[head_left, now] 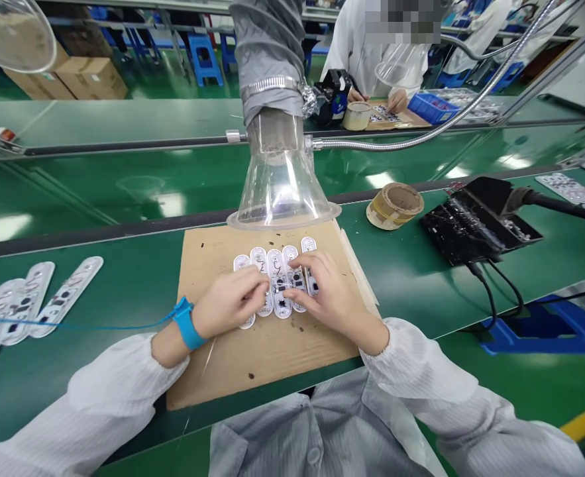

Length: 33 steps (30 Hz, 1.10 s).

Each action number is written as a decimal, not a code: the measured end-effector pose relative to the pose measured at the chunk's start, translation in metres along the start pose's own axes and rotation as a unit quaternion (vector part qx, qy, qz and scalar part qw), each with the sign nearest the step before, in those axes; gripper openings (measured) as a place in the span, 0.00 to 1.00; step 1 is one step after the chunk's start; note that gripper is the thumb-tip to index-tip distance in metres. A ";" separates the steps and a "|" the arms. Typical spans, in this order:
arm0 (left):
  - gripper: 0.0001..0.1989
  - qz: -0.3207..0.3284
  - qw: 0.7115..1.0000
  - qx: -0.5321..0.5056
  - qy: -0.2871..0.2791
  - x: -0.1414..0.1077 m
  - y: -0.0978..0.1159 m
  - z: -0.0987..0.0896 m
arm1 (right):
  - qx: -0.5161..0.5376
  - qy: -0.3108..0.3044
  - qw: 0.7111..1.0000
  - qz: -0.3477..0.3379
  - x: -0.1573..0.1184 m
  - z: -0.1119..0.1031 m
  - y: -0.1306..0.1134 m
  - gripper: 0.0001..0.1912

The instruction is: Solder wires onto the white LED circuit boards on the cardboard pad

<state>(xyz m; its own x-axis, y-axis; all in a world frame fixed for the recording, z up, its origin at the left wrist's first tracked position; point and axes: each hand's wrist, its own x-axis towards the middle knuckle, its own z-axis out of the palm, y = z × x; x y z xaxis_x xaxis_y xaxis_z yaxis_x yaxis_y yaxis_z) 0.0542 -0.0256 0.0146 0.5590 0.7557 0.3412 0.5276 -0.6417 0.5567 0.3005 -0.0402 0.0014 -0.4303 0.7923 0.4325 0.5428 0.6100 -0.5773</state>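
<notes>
Several white, round-ended circuit boards [279, 306] lie side by side on a brown cardboard sheet [272, 358]. They carry dark components and thin reddish wires. My left hand [232, 295], with a blue wrist strap [187, 323], is over the left boards with its fingers curled together; whatever they may hold is hidden. Over the right-hand boards is my right hand [329, 291], thumb and index finger apart and fingertips at or just above the boards. The rightmost board [309, 245] is partly covered by this hand.
A clear fume hood [285, 192] hangs just beyond the boards. To the right are a tape roll [395, 206] and a black cabled device [476, 222]. More circuit boards [66, 298] lie at left. Across the aisle, a co-worker [354, 46] works near a blue bin [432, 107].
</notes>
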 end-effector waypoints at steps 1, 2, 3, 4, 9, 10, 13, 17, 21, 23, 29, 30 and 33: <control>0.14 0.013 1.000 -0.012 -0.019 -0.001 0.008 0.002 | -0.001 -0.013 1.000 0.007 -0.003 0.001 -0.004 0.22; 0.14 0.012 0.999 -0.022 -0.033 -0.002 0.014 0.004 | -0.005 -0.033 0.999 0.012 -0.007 0.002 -0.007 0.22; 0.15 0.001 0.999 -0.032 -0.043 -0.002 0.018 0.006 | -0.005 -0.053 0.998 0.018 -0.010 0.004 -0.010 0.22; 0.16 -0.018 0.997 -0.043 -0.054 -0.002 0.021 0.006 | 0.004 -0.069 0.997 0.026 -0.013 0.004 -0.012 0.23; 0.17 -0.092 0.973 -0.116 -0.176 0.006 0.008 -0.010 | 0.083 -0.151 0.985 0.011 -0.020 -0.019 0.002 0.22; 0.17 -0.093 0.966 -0.127 -0.205 0.008 0.004 -0.016 | 0.075 -0.169 0.983 0.005 -0.021 -0.028 0.007 0.22; 0.17 -0.106 0.954 -0.140 -0.241 0.013 -0.009 -0.036 | 0.050 -0.184 0.981 0.021 -0.030 -0.055 0.018 0.23; 0.16 -0.108 0.980 -0.109 -0.123 0.011 -0.030 -0.052 | 0.073 -0.103 0.988 0.086 -0.038 -0.067 0.027 0.23; 0.13 -0.148 0.985 -0.039 0.082 0.002 -0.059 -0.047 | 0.004 0.012 0.991 0.135 -0.030 -0.051 0.039 0.16; 0.12 -0.172 0.978 -0.023 0.114 0.000 -0.070 -0.042 | -0.050 -0.021 0.992 0.112 -0.025 -0.042 0.044 0.19; 0.12 -0.162 0.983 -0.025 0.080 -0.001 -0.070 -0.035 | -0.066 -0.114 0.989 0.073 -0.024 -0.036 0.046 0.22; 0.11 -0.156 0.985 -0.027 0.074 -0.001 -0.068 -0.034 | -0.060 -0.099 0.991 0.070 -0.026 -0.037 0.045 0.23; 0.11 -0.146 0.987 -0.032 0.061 -0.002 -0.063 -0.031 | -0.037 0.008 0.996 0.079 -0.035 -0.048 0.046 0.19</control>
<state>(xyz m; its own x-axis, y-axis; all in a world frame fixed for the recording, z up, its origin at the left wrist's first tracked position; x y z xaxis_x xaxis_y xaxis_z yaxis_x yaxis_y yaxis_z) -0.0003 0.0170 0.0027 0.3057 0.9196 0.2468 0.6108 -0.3882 0.6901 0.3750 -0.0388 -0.0069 -0.3237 0.8785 0.3515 0.6547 0.4761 -0.5871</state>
